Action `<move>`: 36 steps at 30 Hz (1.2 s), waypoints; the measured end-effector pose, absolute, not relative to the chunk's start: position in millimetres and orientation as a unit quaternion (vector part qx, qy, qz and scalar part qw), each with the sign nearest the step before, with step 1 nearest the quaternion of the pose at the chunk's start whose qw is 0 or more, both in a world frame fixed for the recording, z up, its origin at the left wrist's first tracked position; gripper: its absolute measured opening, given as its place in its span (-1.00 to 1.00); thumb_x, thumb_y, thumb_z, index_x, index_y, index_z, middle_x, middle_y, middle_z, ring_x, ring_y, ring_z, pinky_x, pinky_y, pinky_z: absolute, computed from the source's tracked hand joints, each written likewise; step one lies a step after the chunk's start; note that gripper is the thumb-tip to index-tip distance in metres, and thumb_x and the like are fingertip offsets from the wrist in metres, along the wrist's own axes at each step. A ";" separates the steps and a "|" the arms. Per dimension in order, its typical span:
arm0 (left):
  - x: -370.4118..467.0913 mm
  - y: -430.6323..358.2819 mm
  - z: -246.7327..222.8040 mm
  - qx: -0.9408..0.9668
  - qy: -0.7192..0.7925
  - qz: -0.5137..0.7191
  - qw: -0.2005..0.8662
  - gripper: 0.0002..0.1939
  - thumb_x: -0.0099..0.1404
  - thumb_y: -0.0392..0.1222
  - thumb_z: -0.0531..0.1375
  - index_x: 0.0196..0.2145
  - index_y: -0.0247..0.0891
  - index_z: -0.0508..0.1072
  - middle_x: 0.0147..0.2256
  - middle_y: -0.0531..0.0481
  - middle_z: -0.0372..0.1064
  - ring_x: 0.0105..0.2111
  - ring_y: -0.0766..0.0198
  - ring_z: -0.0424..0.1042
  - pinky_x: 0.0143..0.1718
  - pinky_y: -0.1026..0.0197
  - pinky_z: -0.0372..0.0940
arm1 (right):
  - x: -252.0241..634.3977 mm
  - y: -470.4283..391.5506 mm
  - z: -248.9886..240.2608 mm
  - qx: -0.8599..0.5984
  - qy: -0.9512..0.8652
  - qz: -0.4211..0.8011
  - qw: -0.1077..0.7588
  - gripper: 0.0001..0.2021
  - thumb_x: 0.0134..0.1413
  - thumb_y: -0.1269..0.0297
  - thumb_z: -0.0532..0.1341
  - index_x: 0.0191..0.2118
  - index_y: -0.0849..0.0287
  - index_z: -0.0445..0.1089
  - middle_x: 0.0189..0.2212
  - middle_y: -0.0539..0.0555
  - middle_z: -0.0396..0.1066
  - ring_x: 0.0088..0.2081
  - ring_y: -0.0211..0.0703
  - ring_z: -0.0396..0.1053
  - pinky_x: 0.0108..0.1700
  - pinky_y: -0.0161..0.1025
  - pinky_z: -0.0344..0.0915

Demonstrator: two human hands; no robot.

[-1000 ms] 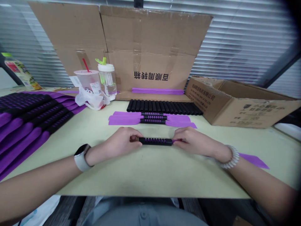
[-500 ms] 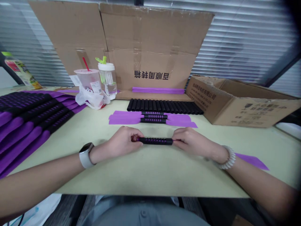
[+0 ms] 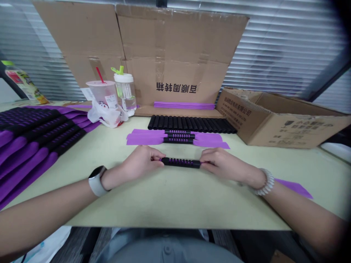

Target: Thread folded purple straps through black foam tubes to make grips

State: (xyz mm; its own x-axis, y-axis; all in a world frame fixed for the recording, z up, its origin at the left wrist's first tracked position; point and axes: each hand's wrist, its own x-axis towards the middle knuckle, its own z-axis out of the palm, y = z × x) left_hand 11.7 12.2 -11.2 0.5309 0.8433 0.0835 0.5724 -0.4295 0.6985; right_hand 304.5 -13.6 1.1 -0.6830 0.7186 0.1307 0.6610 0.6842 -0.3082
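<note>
A slotted black sleeve (image 3: 181,163) lies level between my hands, with purple showing through its slots. My left hand (image 3: 140,163) is closed at its left end, pinching a bit of purple strip there. At the right end my right hand (image 3: 225,165) is closed on the purple strip, whose tail (image 3: 294,188) shows beyond my wrist. Just behind my hands lie several finished-looking black sleeves (image 3: 178,140) with purple strips spreading from both ends. Farther back is a row of bare black sleeves (image 3: 192,124).
A large pile of purple strips in black sleeves (image 3: 41,142) covers the left side. Flat purple strips (image 3: 184,105) lie by the upright cardboard (image 3: 181,47). A drink cup (image 3: 102,95) and water bottle (image 3: 126,91) stand back left; an open carton (image 3: 274,128) sits right.
My left hand has shifted slightly left, and a little purple strip now shows at the sleeve's left end. My right hand and the sleeve have barely moved.
</note>
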 end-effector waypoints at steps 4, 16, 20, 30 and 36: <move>11.9 17.1 -4.6 0.800 0.416 0.185 0.390 -0.78 0.15 -0.19 0.20 -0.25 -0.24 0.58 -0.30 0.00 0.55 -0.37 0.25 0.47 -0.41 0.28 0.32 | 308.6 -11.4 2.7 -0.383 -0.908 0.121 0.118 -0.79 0.19 0.46 0.08 -0.43 0.19 0.39 -0.44 0.01 0.36 -0.40 -0.24 0.28 -0.31 -0.26 0.18; 15.1 19.7 -16.4 0.792 0.387 0.262 0.393 -0.90 0.09 -0.23 0.24 -0.39 -0.28 0.44 -0.48 0.07 0.42 -0.50 0.36 0.37 -0.51 0.35 0.26 | 291.2 -23.9 4.7 -0.382 -0.902 0.138 0.149 -0.87 0.19 0.33 0.17 -0.19 0.17 0.44 -0.26 0.07 0.42 -0.23 -0.15 0.36 -0.16 -0.20 0.28; 14.5 20.1 -16.0 0.802 0.383 0.264 0.376 -0.89 0.14 -0.18 0.21 -0.40 -0.28 0.47 -0.52 0.08 0.39 -0.53 0.38 0.32 -0.54 0.36 0.19 | 292.9 -21.9 -0.6 -0.374 -0.898 0.111 0.201 -0.85 0.21 0.34 0.17 -0.14 0.21 0.43 -0.27 0.08 0.42 -0.24 -0.16 0.36 -0.17 -0.22 0.28; 13.9 10.0 -5.0 0.868 0.358 0.308 0.156 -0.86 0.24 -0.25 0.11 -0.42 -0.28 0.44 -0.51 0.09 0.37 -0.56 0.40 0.26 -0.54 0.34 0.14 | 292.5 -23.7 0.6 -0.383 -0.884 0.069 0.258 -0.85 0.22 0.34 0.14 -0.14 0.20 0.41 -0.25 0.09 0.43 -0.24 -0.15 0.38 -0.20 -0.19 0.33; 7.9 15.0 -2.5 0.924 0.209 0.315 -0.059 -0.92 0.30 -0.31 0.08 -0.33 -0.28 0.36 -0.40 -0.01 0.40 -0.39 0.26 0.39 -0.31 0.22 0.29 | 296.9 -15.9 -3.8 -0.366 -0.889 0.031 0.271 -0.81 0.24 0.33 0.12 -0.11 0.24 0.40 -0.22 0.15 0.42 -0.20 -0.10 0.39 -0.16 -0.14 0.36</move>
